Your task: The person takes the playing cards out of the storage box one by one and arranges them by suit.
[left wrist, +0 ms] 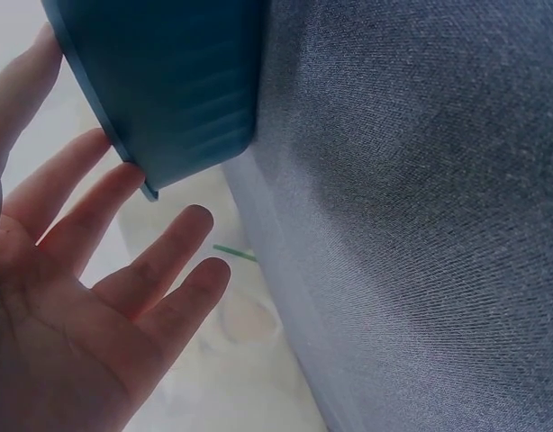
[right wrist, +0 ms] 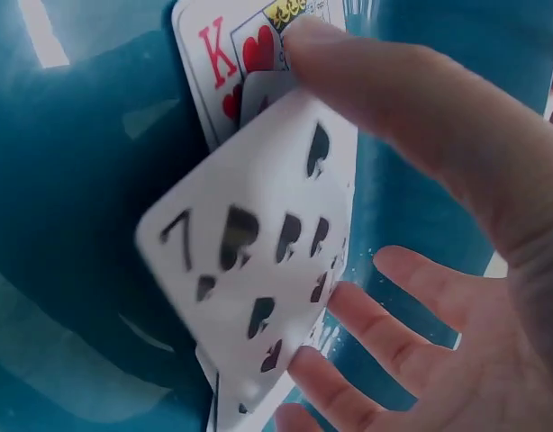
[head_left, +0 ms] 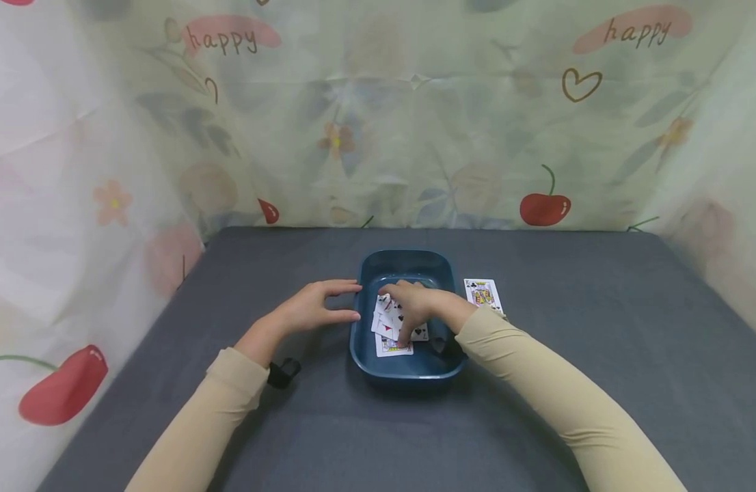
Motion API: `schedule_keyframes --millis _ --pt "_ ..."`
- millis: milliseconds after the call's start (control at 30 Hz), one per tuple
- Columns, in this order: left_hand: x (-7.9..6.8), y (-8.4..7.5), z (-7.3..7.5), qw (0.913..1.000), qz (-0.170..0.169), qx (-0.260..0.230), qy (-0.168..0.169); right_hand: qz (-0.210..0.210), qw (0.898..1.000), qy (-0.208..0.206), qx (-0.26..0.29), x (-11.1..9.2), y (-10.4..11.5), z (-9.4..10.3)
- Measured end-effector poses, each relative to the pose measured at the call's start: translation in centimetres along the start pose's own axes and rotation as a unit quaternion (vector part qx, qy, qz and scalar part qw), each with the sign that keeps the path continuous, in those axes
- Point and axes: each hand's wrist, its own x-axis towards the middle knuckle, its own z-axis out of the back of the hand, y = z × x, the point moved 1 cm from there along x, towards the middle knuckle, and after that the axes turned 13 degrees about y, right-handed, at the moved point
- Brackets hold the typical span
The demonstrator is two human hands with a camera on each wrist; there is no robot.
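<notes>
A dark blue tray (head_left: 409, 372) holds an overlapping heap of playing cards (head_left: 393, 347). My right hand (head_left: 415, 305) reaches into it over the cards, thumb and fingers spread apart. In the right wrist view the thumb (right wrist: 385, 81) lies over the king of hearts (right wrist: 218, 67), and fingertips touch the pile's edge. The seven of spades (right wrist: 249, 243) lies tilted across the others; any card under the palm is hidden. At the tray's left side, my left hand (head_left: 310, 307) has its fingers extended, some fingertips touching the rim (left wrist: 96, 103).
Outside the tray, right of it, a king of clubs (head_left: 482, 294) lies face up, partly covered by the right forearm. A dark grey cloth (head_left: 575, 287) covers the table. Patterned curtains (head_left: 378, 137) hang behind and at both sides.
</notes>
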Motion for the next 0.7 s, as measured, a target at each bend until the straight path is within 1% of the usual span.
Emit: schedule_keyframes --millis 100,367,567,700 --pt "-0.1 0.0 0.0 1.0000 -0.007 0.005 0.001 0.013 1.000 -0.010 0.006 0.1 -0.1 0.0" --pt "-0.1 0.0 0.0 1.0000 -0.004 -0.002 -0.001 0.045 0.998 -0.036 0.019 0.3 -0.3 0.3" --pt "0.0 0.0 0.0 1.0000 -0.004 0.000 -0.001 0.061 0.997 -0.048 0.021 -0.2 -0.2 0.7" --pt "0.0 0.1 0.0 1.0000 -0.007 0.002 -0.002 0.074 0.995 -0.051 0.035 -0.7 0.0 1.3"
